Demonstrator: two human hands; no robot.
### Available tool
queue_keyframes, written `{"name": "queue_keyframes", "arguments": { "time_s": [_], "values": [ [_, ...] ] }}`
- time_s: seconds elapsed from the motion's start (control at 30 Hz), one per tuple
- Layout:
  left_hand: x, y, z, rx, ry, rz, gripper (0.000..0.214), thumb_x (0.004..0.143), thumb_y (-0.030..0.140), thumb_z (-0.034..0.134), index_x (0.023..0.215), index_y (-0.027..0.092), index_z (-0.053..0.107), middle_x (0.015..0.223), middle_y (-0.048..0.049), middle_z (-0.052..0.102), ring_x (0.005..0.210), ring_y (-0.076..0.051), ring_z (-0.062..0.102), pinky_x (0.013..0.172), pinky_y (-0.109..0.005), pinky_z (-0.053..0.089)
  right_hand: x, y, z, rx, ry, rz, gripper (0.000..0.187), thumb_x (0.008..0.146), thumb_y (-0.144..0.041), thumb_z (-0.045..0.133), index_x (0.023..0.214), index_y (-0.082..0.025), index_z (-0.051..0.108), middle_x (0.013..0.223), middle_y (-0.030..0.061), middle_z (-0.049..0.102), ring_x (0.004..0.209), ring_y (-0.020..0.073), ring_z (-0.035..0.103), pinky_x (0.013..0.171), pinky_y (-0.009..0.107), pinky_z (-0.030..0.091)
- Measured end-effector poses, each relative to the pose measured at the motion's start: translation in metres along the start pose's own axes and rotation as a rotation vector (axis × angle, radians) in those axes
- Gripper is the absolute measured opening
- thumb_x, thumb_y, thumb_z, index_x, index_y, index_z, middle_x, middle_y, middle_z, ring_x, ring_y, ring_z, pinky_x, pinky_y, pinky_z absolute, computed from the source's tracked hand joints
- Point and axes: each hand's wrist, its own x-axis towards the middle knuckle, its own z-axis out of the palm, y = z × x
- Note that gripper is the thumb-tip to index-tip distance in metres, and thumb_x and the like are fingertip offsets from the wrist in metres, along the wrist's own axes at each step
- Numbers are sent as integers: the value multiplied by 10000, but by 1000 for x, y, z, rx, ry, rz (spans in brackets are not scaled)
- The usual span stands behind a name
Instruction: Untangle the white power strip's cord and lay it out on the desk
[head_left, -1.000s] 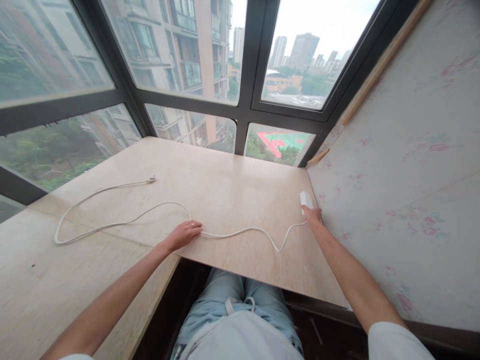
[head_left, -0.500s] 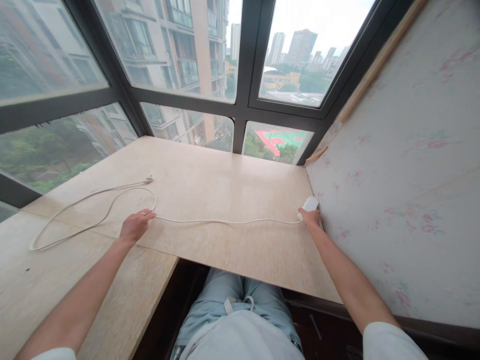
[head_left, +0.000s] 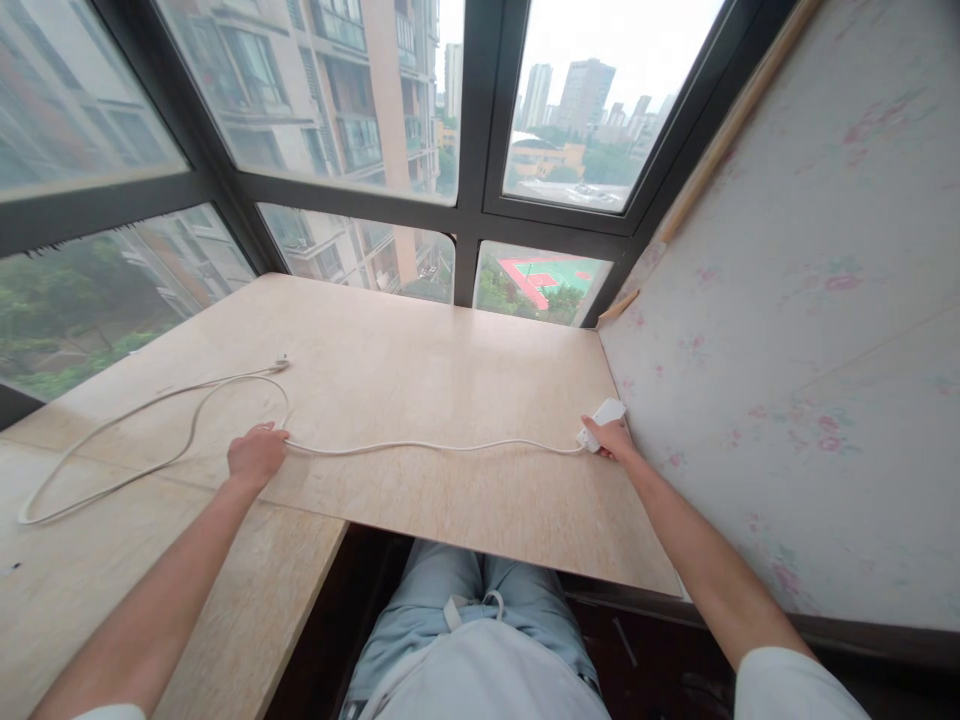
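A white power strip is gripped in my right hand near the wall, at the right end of the ledge. From it a white cord runs left across the surface in a gentle wave. My left hand pinches the cord at the left, with its fingers closed. Beyond that hand the cord makes a wide loop over the left part of the ledge. Its plug lies loose on the surface, behind my left hand.
The beige stone-look ledge turns a corner toward me on the left. Dark-framed windows stand along its back. A flower-patterned wall bounds the right side. A small dark bit lies at the far left.
The view has shifted slightly to the right. My right hand has tilted the power strip, showing more of its side. The cord between my hands is a little wavier.
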Motion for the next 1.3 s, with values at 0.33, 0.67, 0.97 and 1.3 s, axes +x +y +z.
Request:
{"name": "queue_keyframes", "arguments": {
  "time_s": [0.33,0.67,0.97,1.3],
  "values": [
    [-15,128,-6,-291,172,476,448,837,117,419,1245,122,605,1326,-153,589,1271,-261,511,1066,-408,403,-22,-8,-28,-498,15,-431,543,875,-191,486,1407,-116,415,1424,296,403,1340,427,377,1033,593,335],
    [-65,324,34,-496,96,940,519,890,187,543,1401,178,454,1413,-165,511,1326,-282,456,1043,-456,409,-20,5,-25,-769,-240,-846,647,723,9,502,1336,-198,517,1490,140,431,1417,280,314,1133,540,193],
    [-23,273,39,-426,114,826,497,857,-26,394,1224,216,627,1109,-80,699,1024,-200,643,899,-339,475,-19,-11,-31,-720,-219,-898,492,799,-364,649,1264,-213,597,1240,122,635,1175,302,532,1024,439,322],
    [-6,196,41,-284,67,565,332,999,356,366,927,185,641,777,-83,706,710,-233,675,622,-282,418,-32,-9,-12,-601,-233,-899,566,817,-510,619,1295,-208,592,1159,119,656,1075,275,559,902,340,399]
  ]
}}
